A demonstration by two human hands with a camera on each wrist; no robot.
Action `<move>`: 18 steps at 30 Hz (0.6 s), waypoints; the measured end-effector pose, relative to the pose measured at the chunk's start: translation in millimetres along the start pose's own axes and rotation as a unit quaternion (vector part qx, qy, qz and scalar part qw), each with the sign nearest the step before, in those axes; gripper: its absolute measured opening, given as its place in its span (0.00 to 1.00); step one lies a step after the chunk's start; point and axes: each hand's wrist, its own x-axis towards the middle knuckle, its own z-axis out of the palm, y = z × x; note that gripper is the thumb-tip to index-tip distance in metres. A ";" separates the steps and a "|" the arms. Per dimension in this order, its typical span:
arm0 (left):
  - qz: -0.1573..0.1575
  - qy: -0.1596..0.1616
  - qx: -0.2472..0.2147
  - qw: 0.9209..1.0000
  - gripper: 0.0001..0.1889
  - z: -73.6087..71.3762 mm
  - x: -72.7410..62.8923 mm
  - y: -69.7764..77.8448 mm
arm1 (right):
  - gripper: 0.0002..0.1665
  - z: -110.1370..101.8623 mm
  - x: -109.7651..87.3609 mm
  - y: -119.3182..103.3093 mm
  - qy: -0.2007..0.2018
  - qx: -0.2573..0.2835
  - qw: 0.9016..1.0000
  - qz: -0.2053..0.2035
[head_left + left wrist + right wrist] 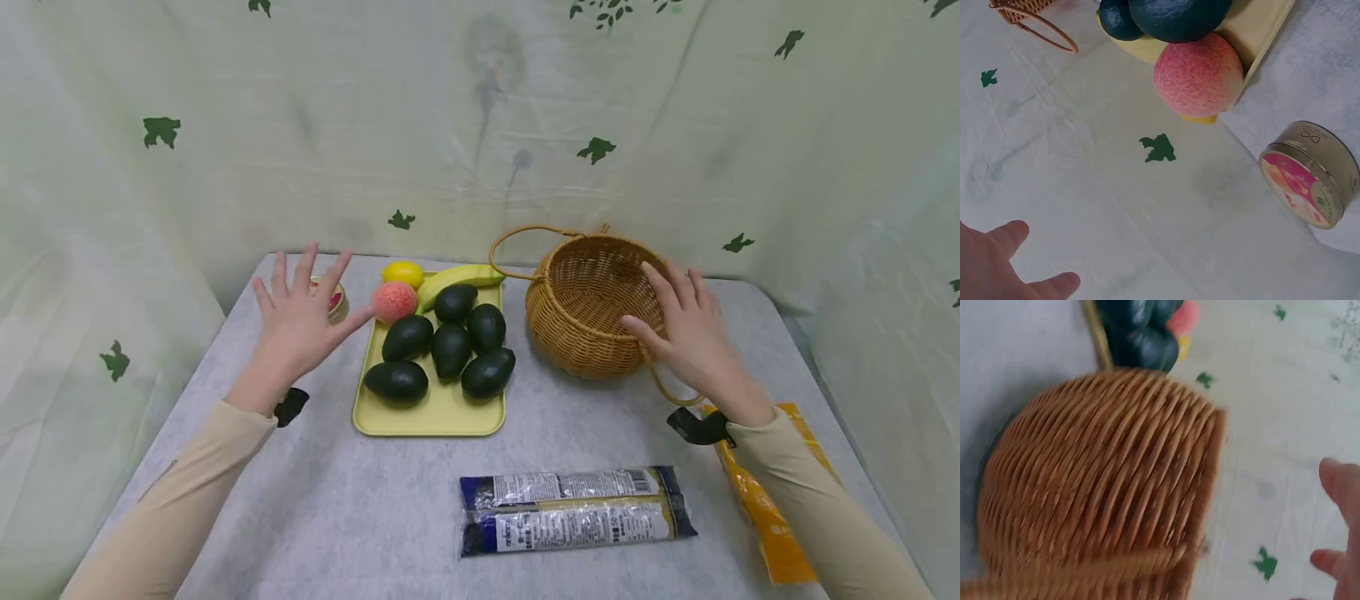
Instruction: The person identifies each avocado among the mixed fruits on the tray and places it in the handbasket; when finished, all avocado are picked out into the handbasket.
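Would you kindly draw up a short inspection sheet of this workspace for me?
Surface: pale grey table, items resting on it.
Job's things: wicker basket with its opening up; yellow tray left of it, with six dark avocados and a banana; peach and lemon at its far-left corner.
Clutter: round tin near the left hand; long printed packet in front; orange packet partly hidden by the right forearm.
Hands: left hand raised, fingers spread, holding nothing; right hand raised by the basket, holding nothing, apart from it in the right wrist view.
Cables: nothing seen.
Surroundings: pale curtain with green leaf shapes.
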 end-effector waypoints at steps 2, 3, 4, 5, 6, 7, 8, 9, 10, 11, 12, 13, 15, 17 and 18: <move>0.004 -0.002 -0.020 1.000 0.44 -2.1 -4.2 -2.5 | 0.46 0.8 3.5 -7.3 0.000 0.031 0.999 -0.029; 0.006 -0.002 -0.032 0.999 0.44 -2.8 -6.4 -4.1 | 0.46 2.1 5.3 -10.9 0.001 0.048 0.998 -0.045; 0.009 -0.004 -0.044 0.999 0.44 -3.3 -8.5 -5.8 | 0.45 3.8 7.3 -14.3 0.003 0.064 0.996 -0.062; 0.010 -0.008 -0.059 0.998 0.44 -3.6 -10.5 -7.7 | 0.45 6.0 9.5 -17.6 0.006 0.080 0.994 -0.080; 0.009 -0.014 -0.075 0.997 0.44 -3.7 -12.6 -9.8 | 0.45 8.7 11.8 -20.6 0.008 0.095 0.991 -0.098; 0.009 -0.022 -0.094 0.995 0.44 -3.6 -14.6 -12.2 | 0.45 11.2 13.7 -24.3 0.008 0.111 0.987 -0.114; 0.008 -0.031 -0.114 0.993 0.44 -2.9 -16.5 -14.8 | 0.45 13.9 15.7 -28.2 0.008 0.125 0.984 -0.129; 0.009 -0.039 -0.133 0.990 0.44 -1.8 -18.2 -17.8 | 0.46 16.9 17.8 -32.1 0.008 0.136 0.980 -0.145; 0.013 -0.046 -0.155 0.987 0.45 -0.1 -20.0 -21.0 | 0.45 20.0 19.9 -36.2 0.006 0.148 0.976 -0.159; 0.018 -0.051 -0.177 0.983 0.45 2.3 -21.8 -24.6 | 0.45 23.3 22.0 -40.5 0.003 0.164 0.972 -0.171; 0.026 -0.056 -0.198 0.978 0.46 5.2 -23.9 -28.3 | 0.45 26.6 23.8 -45.0 -0.003 0.179 0.967 -0.180; 0.033 -0.061 -0.220 0.973 0.47 8.8 -26.1 -32.2 | 0.45 30.1 25.7 -49.8 -0.010 0.199 0.962 -0.189; 0.046 -0.067 -0.257 0.963 0.49 17.4 -31.3 -40.1 | 0.44 38.4 29.9 -58.6 -0.032 0.240 0.949 -0.200; 0.052 -0.078 -0.292 0.952 0.51 27.5 -37.6 -47.9 | 0.44 47.3 33.8 -67.4 -0.058 0.275 0.938 -0.204; 0.049 -0.086 -0.309 0.946 0.52 32.7 -41.1 -51.4 | 0.44 52.0 35.7 -71.4 -0.072 0.291 0.932 -0.204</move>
